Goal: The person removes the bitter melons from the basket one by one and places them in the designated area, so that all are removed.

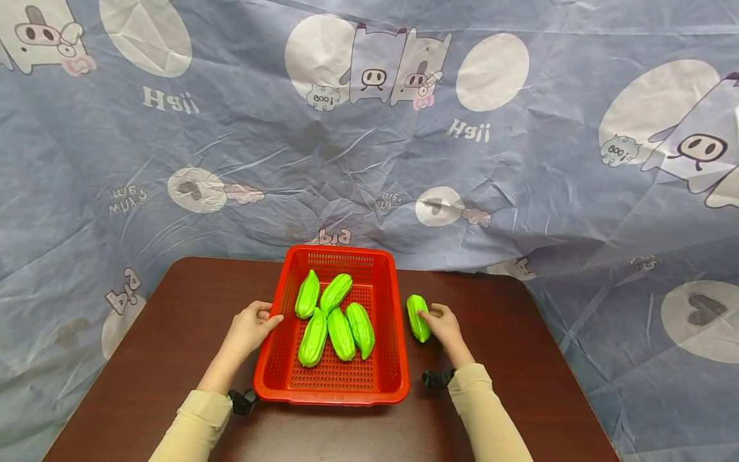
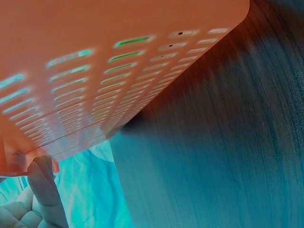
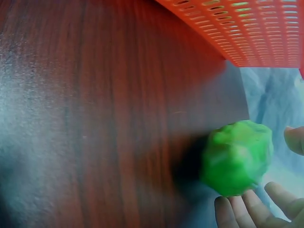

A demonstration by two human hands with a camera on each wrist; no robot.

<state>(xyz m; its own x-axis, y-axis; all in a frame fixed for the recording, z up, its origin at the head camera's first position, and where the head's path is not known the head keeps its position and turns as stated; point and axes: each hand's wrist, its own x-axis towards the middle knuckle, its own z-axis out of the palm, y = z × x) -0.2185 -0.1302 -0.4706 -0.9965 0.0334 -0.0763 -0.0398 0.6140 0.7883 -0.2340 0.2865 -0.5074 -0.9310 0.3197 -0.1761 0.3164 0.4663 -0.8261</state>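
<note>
My left hand (image 1: 252,326) grips the left rim of a red slotted plastic basket (image 1: 331,399), thumb over the edge; in the left wrist view its fingers (image 2: 45,187) bend at the rim. Inside the basket lie several bright green, ridged bitter melons (image 1: 340,333). To the basket's right, another bitter melon (image 1: 417,319) is on the table, end-on in the right wrist view. My right hand (image 1: 444,327) is at its right side. There the fingertips (image 3: 223,209) reach the melon's lower edge, and the thumb (image 3: 295,139) stands apart from it.
The dark brown wooden table (image 1: 496,398) has rounded far corners. Behind it hangs a wrinkled blue-grey cloth (image 1: 346,160) with cartoon prints. Black straps (image 1: 437,378) show at both wrists, below light yellow sleeves (image 1: 487,410).
</note>
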